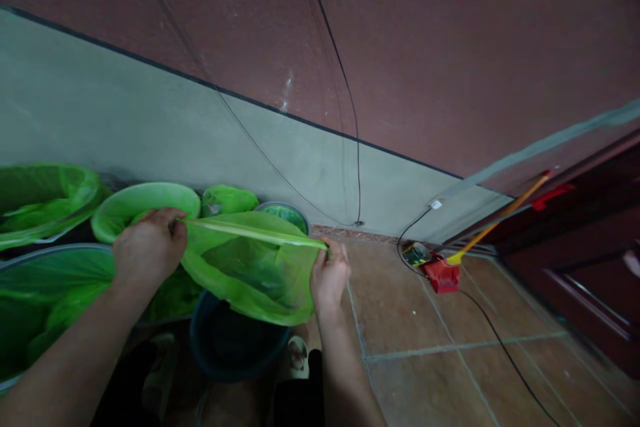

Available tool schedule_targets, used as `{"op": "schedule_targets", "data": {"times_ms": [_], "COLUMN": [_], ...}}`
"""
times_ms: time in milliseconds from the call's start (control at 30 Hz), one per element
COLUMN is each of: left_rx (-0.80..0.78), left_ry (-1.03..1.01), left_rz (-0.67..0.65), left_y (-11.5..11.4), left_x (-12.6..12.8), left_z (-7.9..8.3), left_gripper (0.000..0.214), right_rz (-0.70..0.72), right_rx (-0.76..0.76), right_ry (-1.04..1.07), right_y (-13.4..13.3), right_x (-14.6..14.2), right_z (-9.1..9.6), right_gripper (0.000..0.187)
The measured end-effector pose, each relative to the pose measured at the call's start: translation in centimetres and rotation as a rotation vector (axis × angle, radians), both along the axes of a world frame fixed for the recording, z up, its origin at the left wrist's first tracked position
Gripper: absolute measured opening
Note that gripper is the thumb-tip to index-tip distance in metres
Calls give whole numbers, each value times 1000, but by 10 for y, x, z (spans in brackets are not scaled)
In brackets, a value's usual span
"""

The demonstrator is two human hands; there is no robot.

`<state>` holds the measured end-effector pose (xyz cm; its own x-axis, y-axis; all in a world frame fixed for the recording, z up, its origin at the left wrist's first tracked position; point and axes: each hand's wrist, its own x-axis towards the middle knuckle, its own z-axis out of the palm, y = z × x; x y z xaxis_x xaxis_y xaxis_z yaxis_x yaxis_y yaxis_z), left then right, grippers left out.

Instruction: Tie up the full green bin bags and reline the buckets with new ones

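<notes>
My left hand (147,248) and my right hand (329,275) each pinch one side of the mouth of a translucent green plastic bag (253,267). The bag's upper edge is pulled taut between them and its body sags down. It hangs just above a dark blue bucket (225,343) that stands on the floor in front of me. Both hands are closed on the bag's rim.
Several buckets lined with green bags (145,203) stand along the grey and maroon wall at left. Brown tiled floor (450,360) stretches to the right. A red dustpan (443,275) with a yellow-handled stick and black cables lie near the corner. A dark wooden door stands at far right.
</notes>
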<state>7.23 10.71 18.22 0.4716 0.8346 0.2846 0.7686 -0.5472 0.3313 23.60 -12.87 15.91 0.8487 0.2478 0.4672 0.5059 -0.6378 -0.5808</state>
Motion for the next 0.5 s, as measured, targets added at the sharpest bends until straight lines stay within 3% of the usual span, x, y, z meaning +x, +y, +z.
{"op": "schedule_targets", "data": {"times_ms": [167, 367, 500], "left_rx": [72, 96, 47], "left_ry": [-199, -289, -303], "left_rz": [75, 156, 248], "left_y": [12, 28, 27], "left_x": [-6, -15, -16], "left_z": [0, -4, 3], "left_gripper": [52, 53, 54], "right_rz": [16, 162, 47], "right_rx": [-33, -338, -499], "right_ry": [0, 220, 211], "right_y": [-8, -16, -24], "right_x": [8, 20, 26], "right_z": [0, -8, -16], "right_gripper": [38, 39, 30]}}
